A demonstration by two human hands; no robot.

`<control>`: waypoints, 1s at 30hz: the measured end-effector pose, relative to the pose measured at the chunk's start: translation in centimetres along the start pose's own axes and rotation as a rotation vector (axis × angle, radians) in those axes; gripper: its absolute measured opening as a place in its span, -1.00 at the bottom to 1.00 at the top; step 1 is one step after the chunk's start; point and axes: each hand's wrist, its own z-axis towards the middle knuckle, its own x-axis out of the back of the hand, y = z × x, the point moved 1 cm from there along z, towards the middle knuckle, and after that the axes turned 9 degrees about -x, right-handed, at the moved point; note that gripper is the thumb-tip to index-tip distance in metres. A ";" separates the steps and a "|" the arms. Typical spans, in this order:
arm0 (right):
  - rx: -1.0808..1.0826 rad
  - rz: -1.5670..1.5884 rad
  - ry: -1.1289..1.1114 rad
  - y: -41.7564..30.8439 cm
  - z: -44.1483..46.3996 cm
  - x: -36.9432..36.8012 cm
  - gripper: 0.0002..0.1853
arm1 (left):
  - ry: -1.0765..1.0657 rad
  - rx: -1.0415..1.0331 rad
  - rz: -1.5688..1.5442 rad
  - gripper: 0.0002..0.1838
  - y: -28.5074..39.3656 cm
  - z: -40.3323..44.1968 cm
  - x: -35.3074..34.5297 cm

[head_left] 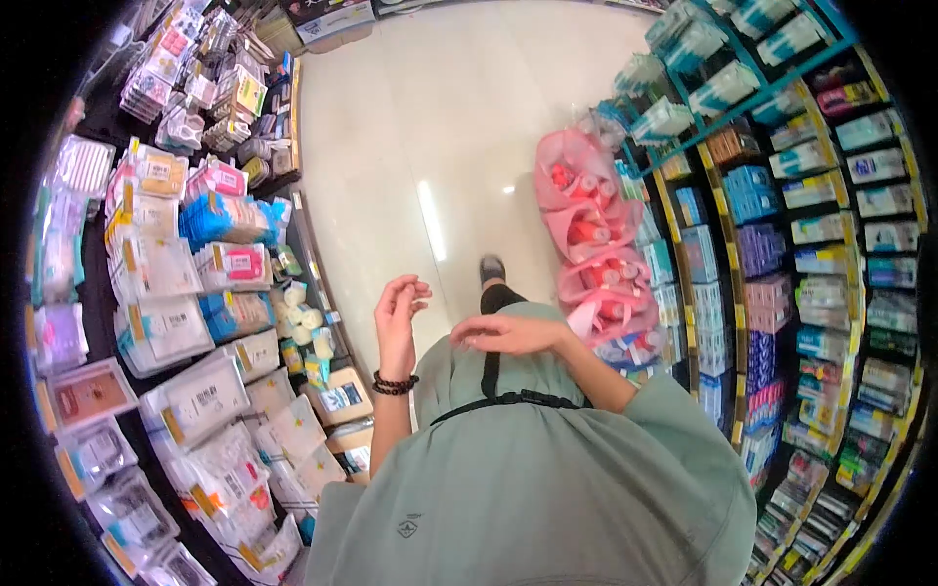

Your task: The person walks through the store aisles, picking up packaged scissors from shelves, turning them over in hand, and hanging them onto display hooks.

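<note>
green top (547, 488) | left fingers (408, 284) half-curled, slightly apart | right fingers (473, 330) loosely bent, close together, near black strap (490, 376)

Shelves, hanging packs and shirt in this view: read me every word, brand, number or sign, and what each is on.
No text here reads reliably.
Shirt front: small logo with tiny lettering above it, too small.
Hanging packs on the left: labels and barcodes, too small.
Boxes on the right shelves: printing too blurred.
Pink bags: no readable text.
</note>
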 end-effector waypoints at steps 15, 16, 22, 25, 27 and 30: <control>0.200 0.091 0.107 -18.5 22.2 34.7 -0.70 | -0.444 -0.108 0.636 -0.66 8.3 39.6 -5.9; 0.215 0.120 0.184 -20.5 23.3 36.8 -0.72 | -0.379 -0.138 0.620 -0.68 9.9 42.6 -6.2; 0.130 0.125 0.420 -26.6 25.8 48.9 -0.74 | -0.312 -0.162 0.488 -0.72 11.5 56.0 -6.5; 0.197 0.145 0.544 -28.3 27.3 53.5 -0.72 | -0.521 -0.099 0.438 -0.75 9.8 61.4 -7.3; 0.169 0.150 0.559 -28.9 29.1 56.6 -0.72 | -0.550 0.002 0.418 -0.77 8.3 65.3 -8.2; 0.098 -0.016 0.525 -31.8 30.8 61.9 -0.73 | -0.580 0.078 0.268 -0.76 8.9 72.4 -10.6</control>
